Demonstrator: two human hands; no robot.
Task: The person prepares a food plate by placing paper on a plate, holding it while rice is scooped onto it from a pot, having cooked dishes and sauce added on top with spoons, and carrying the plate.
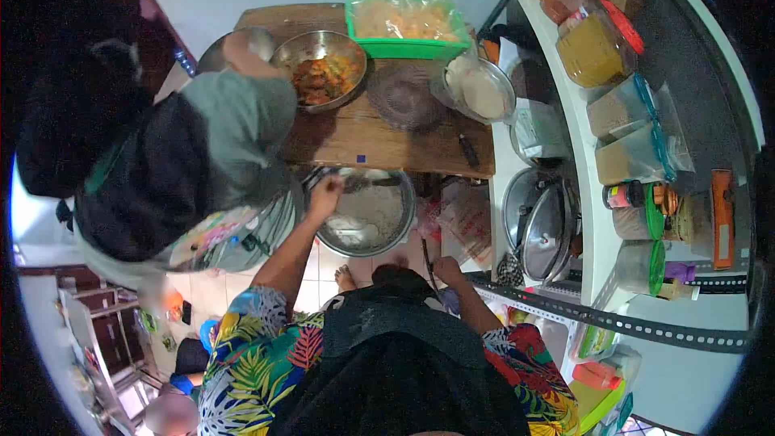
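Below the table's front edge stands a wide metal basin (410, 222) with pale, whitish contents. My left hand (325, 196) is closed at its left rim, with a dark, long thing (378, 183) lying across the basin just beside the fingers. Whether the fingers grip that thing I cannot tell. A pale scoop-like piece (352, 231) lies in the contents. To the right of the basin, my right hand (447, 270) is closed round a thin dark stick-like thing (427, 255), which points up and away from me.
On the wooden table (323, 141) are a metal bowl of reddish-orange food (360, 81), a green crate (416, 50), a dark woven cover (404, 97) and a pale-filled bowl (484, 90). Left, a co-worker (234, 125) reaches over another bowl. Shelves (557, 56) with containers stand right.
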